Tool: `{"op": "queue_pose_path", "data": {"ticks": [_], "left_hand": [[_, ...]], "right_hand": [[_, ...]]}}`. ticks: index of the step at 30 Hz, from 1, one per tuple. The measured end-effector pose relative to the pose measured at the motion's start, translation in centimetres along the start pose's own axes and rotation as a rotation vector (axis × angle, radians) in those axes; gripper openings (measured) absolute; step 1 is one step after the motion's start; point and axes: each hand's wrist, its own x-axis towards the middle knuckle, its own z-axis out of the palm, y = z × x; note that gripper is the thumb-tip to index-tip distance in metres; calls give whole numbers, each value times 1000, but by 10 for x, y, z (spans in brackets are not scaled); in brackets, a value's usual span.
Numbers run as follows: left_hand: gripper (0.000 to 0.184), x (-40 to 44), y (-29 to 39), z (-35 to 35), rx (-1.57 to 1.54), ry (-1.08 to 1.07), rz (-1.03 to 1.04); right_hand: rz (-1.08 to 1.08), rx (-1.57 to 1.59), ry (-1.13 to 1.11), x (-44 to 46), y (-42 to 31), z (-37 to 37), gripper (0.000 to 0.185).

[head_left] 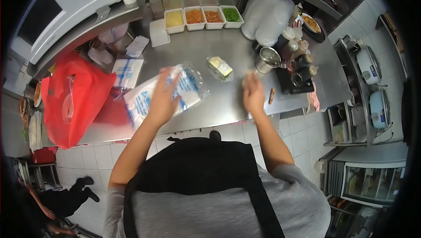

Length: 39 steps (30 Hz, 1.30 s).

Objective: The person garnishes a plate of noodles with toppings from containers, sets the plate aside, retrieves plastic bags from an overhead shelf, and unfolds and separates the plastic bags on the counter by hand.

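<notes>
My left hand (164,100) lies with fingers spread on a clear plastic pack (186,84) of white sheets or bags with blue print. My right hand (253,93) is over the steel counter, right of a pale yellow food item in clear wrap (220,68). Motion smears its fingers, and I cannot make out whether they hold anything. A small brown stick-like object (272,96) lies just right of that hand. Beyond it stands a metal pot (266,60).
Four white tubs, one with orange shreds (194,16) and one with chopped greens (231,14), line the back. Bottles (302,60) and a black tray (287,82) stand right. A red bag (76,102) hangs over the left edge. Another person (66,200) is lower left.
</notes>
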Motion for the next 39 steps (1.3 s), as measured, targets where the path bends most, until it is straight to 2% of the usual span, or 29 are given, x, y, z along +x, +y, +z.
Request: {"op": "queue_pose_path", "data": {"ticks": [2, 3, 5, 6, 8, 11, 14, 16, 20, 24, 27, 29, 30, 34, 36, 38, 39], "left_hand": [[73, 51, 17, 32, 118, -150, 187], [73, 75, 21, 56, 232, -189, 272], [70, 116, 24, 92, 309, -225, 435], [68, 131, 22, 107, 353, -288, 447], [64, 155, 15, 129, 434, -423, 469], [57, 187, 3, 135, 231, -720, 125], [54, 197, -35, 127, 244, -340, -88], [51, 199, -45, 91, 280, -249, -221], [56, 181, -86, 61, 456, -262, -343], [62, 151, -127, 61, 488, -262, -382], [69, 149, -91, 44, 535, -325, -405], [74, 161, -78, 38, 561, -228, -223], [77, 166, -70, 36, 572, -181, -132], [79, 257, -21, 51, 61, 4, 155], [77, 309, 27, 66, -119, 14, 181], [79, 357, 64, 98, -271, 93, 183], [79, 375, 82, 110, -307, 93, 144]], "right_hand": [[-141, 118, -252, -30, -14, -2, 43], [-303, 388, -258, -48, -4, 20, 43], [-494, 109, -379, -49, -16, 2, 43], [-503, 112, -424, -39, -11, 5, 44], [-514, 118, -516, -22, -1, 12, 46], [-528, 1, -653, 15, 1, 26, 50], [-506, -9, -626, 54, -6, 56, 55], [-475, -77, -615, 83, -13, 86, 59], [-275, -165, -567, 150, -9, 141, 65], [12, -246, -503, 181, 19, 129, 71], [154, -351, -438, 177, 41, 113, 75], [245, -406, -436, 156, 42, 99, 78], [210, -417, -416, 142, 39, 93, 77], [49, -348, -408, 75, 15, 58, 71], [-120, -265, -326, 35, 16, 51, 60], [-235, -17, -308, 7, 15, 28, 49], [-232, 67, -314, -12, 20, 25, 45]]}}
